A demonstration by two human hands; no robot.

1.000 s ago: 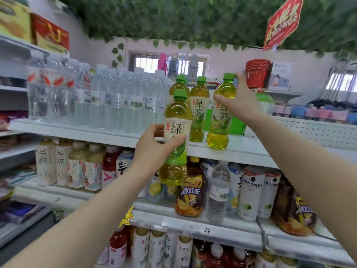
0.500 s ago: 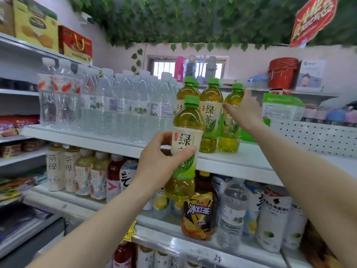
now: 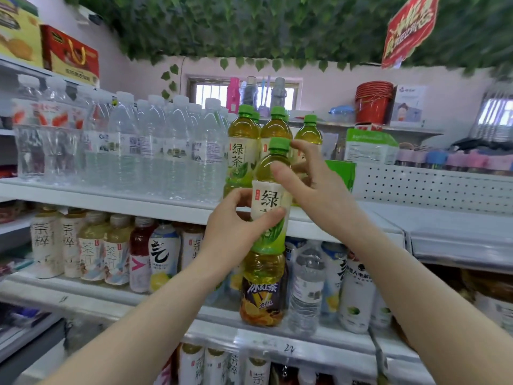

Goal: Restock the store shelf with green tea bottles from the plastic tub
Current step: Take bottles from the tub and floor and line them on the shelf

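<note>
The green tea bottle (image 3: 270, 218) is a clear, ribbed plastic cylinder with a domed shoulder, filled with yellow-green liquid and wrapped in a smooth cream-and-green label. It has a ridged green cap (image 3: 279, 144). It is held upright in the air, in front of the top shelf's (image 3: 111, 201) white metal lip.

The left hand (image 3: 236, 232), at the bottle's 9 o'clock, grips the label band. Its thumb is curled across the front and its fingers (image 3: 241, 194) are wrapped behind, clamped on the bottle. The right hand (image 3: 313, 184) comes in from 3 o'clock with its fingers apart. The thumb lies on the bottle's shoulder and the forefinger reaches to the cap's edge. The remaining fingers are hidden behind the bottle, so a closed grip cannot be confirmed.

From 11 to 1 o'clock, matching shelved tea bottles (image 3: 243, 151) stand upright on the top shelf. At 9 to 10 o'clock are rows of transparent water bottles (image 3: 155, 151) with white caps. At 6 o'clock, one shelf lower, stands a dark iced-tea bottle (image 3: 262, 298) with a glossy label, touching or just behind the held bottle's base. At 2 o'clock, well apart, is a stack of red plastic buckets (image 3: 373, 102). A garland of artificial green leaves (image 3: 249, 29) hangs at 12 o'clock.
</note>
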